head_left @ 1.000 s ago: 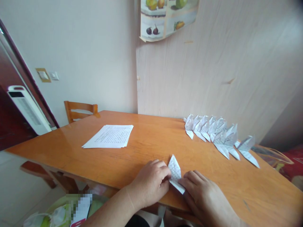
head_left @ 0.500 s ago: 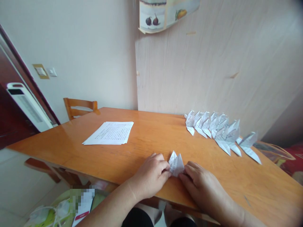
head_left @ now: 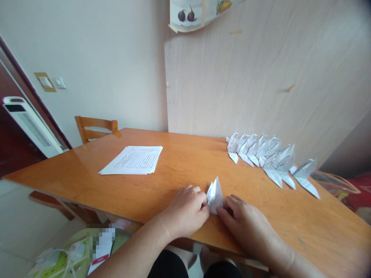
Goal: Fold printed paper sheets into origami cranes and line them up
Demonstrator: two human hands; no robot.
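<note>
Between my hands, near the front edge of the wooden table, stands a small folded paper figure (head_left: pixel 215 196) with pointed tips facing up. Faint print shows on its white sides. My left hand (head_left: pixel 189 210) pinches its left side, thumb and fingers closed on the paper. From the right, my right hand (head_left: pixel 243 218) grips the lower right edge with the thumb at its base. The parts of the paper under my fingertips are hidden.
Several finished-looking folded paper pieces (head_left: pixel 261 150) stand in rows at the back right of the table (head_left: pixel 179 162). A stack of printed sheets (head_left: pixel 131 160) lies to the left. Behind it is a wooden chair (head_left: pixel 97 127); a tub with bags (head_left: pixel 66 256) sits below left.
The paper's two separate points have drawn closer together, and the right one now stands taller. Both hands keep hold of it. The view has tilted slightly.
</note>
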